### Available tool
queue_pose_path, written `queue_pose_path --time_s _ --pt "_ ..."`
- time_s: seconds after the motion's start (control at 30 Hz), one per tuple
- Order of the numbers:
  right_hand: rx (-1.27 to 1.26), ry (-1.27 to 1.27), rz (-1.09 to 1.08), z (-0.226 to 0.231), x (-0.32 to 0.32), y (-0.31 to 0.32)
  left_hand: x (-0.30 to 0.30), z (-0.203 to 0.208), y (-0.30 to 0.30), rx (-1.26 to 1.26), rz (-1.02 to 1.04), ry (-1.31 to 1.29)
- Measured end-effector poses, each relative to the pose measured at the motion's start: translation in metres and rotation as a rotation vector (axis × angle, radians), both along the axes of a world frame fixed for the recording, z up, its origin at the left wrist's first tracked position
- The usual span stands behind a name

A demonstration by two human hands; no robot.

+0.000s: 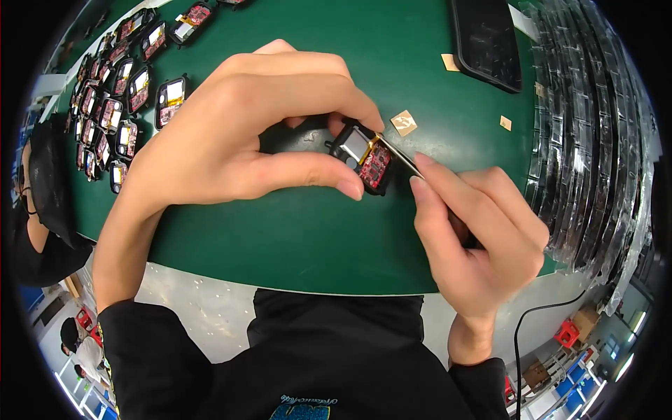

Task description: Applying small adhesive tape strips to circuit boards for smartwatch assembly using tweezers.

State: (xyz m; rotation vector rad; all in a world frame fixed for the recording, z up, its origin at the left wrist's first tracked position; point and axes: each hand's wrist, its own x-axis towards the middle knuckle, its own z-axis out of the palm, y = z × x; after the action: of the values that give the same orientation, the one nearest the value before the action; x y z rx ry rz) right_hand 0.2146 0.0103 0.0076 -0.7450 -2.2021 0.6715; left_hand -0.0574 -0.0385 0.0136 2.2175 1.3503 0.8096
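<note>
L hand (pixel 234 136) gripped the small gadget (pixel 365 158) by its edges, thumb vs. fingers, approx. mid-tabletop (pixel 301 241). R hand (pixel 483 234) pinched thin metal tweezers (pixel 400 154), tip at the gold strip (pixel 371 150). Gadget looked light, w/ stiff black case (pixel 377 190), prob. smooth; bare red board (pixel 376 168) & strip likely fragile, so best held by rim only. Similar gadgets (pixel 110 115) lay far L.

"What is worn on top?"

"A black fabric top (pixel 336 371) with a blue, yellow-edged block design (pixel 301 413) and thin pale-blue script (pixel 308 401) on the chest."

"And the arms?"

"Long black fabric sleeves (pixel 154 357), ending short of the wrists; left hand (pixel 234 129) and right hand (pixel 483 234) are bare."
</note>
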Motion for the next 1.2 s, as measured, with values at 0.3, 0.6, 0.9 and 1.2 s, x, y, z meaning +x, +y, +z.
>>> queue_pose_path --time_s 0.3,0.6,0.9,1.2 --pt "-0.291 0.002 0.026 0.014 0.007 0.002 -0.007 0.007 0.004 -0.126 -0.094 -0.035" --pt "-0.326 0.000 0.035 0.011 0.007 0.003 -0.005 0.005 0.004 -0.068 -0.098 -0.016" --pt "-0.333 -0.021 0.004 0.013 0.006 0.001 -0.004 0.004 0.003 -0.062 -0.085 0.000" --pt "-0.337 -0.022 0.015 0.011 0.007 0.003 -0.002 0.003 0.004 -0.036 -0.069 0.012"
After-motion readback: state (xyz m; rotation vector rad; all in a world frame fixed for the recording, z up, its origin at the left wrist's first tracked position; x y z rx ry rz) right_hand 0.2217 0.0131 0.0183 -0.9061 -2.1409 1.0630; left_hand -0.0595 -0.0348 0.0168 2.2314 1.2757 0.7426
